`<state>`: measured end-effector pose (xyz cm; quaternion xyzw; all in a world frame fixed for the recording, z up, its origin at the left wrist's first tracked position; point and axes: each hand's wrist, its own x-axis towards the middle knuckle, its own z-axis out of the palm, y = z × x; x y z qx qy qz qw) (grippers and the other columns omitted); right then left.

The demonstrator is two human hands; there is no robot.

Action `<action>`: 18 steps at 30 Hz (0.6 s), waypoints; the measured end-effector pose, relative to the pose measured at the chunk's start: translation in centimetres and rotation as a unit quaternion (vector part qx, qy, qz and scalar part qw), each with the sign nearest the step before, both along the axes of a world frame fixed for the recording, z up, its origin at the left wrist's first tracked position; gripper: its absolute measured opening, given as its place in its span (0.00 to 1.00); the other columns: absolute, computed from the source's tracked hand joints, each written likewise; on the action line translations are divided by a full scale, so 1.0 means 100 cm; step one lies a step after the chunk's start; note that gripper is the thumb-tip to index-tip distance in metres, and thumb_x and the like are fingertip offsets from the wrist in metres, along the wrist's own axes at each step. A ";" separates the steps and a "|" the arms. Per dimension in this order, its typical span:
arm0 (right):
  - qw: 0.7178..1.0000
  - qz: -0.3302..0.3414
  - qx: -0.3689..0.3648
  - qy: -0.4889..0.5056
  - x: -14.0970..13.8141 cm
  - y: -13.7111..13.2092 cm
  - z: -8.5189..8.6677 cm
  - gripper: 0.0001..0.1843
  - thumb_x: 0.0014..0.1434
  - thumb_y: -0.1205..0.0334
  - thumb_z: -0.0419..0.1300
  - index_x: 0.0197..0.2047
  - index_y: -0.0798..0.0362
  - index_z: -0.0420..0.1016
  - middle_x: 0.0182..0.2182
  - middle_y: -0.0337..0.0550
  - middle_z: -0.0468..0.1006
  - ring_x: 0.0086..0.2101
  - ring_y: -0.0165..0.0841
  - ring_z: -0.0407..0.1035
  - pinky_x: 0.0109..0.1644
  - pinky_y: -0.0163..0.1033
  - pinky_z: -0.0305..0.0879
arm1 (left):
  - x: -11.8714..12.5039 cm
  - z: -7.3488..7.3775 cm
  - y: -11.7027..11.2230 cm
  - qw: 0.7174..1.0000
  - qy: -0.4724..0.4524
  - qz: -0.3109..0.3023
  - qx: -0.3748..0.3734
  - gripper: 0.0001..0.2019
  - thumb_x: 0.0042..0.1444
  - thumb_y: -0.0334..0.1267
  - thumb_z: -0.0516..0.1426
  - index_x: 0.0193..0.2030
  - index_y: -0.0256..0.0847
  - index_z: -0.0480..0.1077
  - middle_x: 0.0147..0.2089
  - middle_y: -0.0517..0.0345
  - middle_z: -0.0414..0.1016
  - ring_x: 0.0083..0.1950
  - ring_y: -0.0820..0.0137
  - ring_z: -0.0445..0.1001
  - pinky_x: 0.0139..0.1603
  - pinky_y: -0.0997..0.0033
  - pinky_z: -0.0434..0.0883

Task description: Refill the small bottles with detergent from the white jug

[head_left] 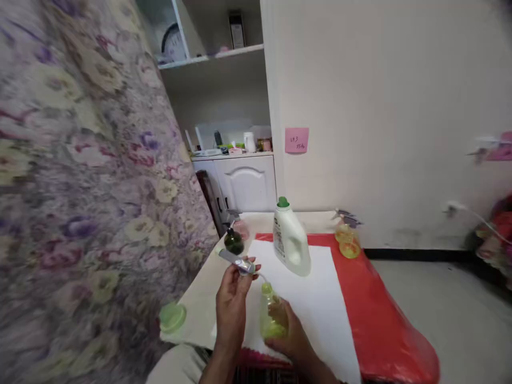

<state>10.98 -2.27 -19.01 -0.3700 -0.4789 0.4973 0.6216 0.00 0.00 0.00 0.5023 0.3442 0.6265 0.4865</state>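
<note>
My left hand (232, 298) is closed round a silvery pump head (239, 262), whose thin tube dips toward the neck of a small clear bottle of yellow-green liquid (269, 314). My right hand (292, 333) wraps round that bottle from the right and holds it upright on a white sheet (320, 298). A white jug with a green cap (291, 239) stands just beyond the bottle. A green lid (173, 317) lies near the table's left edge.
A red cloth (380, 314) covers the table's right side. A dark green pump bottle (233, 239) and a pinkish one (241, 228) stand at the back left, a yellow spray bottle (348, 240) at the back right. A floral curtain (80, 192) hangs at left, a wall behind.
</note>
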 end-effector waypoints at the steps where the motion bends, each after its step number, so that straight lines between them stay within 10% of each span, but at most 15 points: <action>1: 1.000 0.001 0.001 0.000 0.001 0.000 0.001 0.52 0.35 0.51 0.75 0.61 0.47 0.55 0.55 0.54 0.71 0.55 0.48 0.67 0.59 0.54 0.61 | -0.001 0.001 -0.001 1.000 -0.004 0.002 0.002 0.15 0.56 0.43 0.60 0.49 0.45 0.70 0.51 0.58 0.75 0.48 0.71 0.76 0.49 0.72 0.71; 10: 0.999 -0.019 -0.038 -0.015 0.003 -0.004 0.010 0.51 0.34 0.59 0.74 0.60 0.49 0.56 0.53 0.54 0.73 0.53 0.50 0.68 0.58 0.55 0.63 | -0.027 0.027 0.023 0.995 -0.053 0.028 0.077 0.15 0.56 0.42 0.60 0.51 0.46 0.69 0.50 0.60 0.74 0.46 0.73 0.76 0.48 0.75 0.72; 13: 0.999 -0.020 -0.030 -0.021 0.003 -0.003 0.007 0.50 0.35 0.62 0.73 0.61 0.49 0.56 0.53 0.53 0.73 0.53 0.49 0.68 0.58 0.54 0.64 | -0.048 0.019 0.056 0.987 0.088 0.063 0.120 0.18 0.60 0.45 0.54 0.56 0.47 0.64 0.56 0.55 0.71 0.50 0.68 0.75 0.50 0.67 0.72; 18: 0.999 -0.027 -0.023 -0.017 0.002 -0.002 0.006 0.49 0.35 0.63 0.72 0.60 0.47 0.58 0.51 0.50 0.75 0.52 0.48 0.69 0.58 0.54 0.64 | -0.075 -0.023 0.107 0.889 0.432 0.043 0.143 0.18 0.60 0.42 0.50 0.55 0.41 0.65 0.54 0.49 0.71 0.54 0.63 0.71 0.54 0.60 0.69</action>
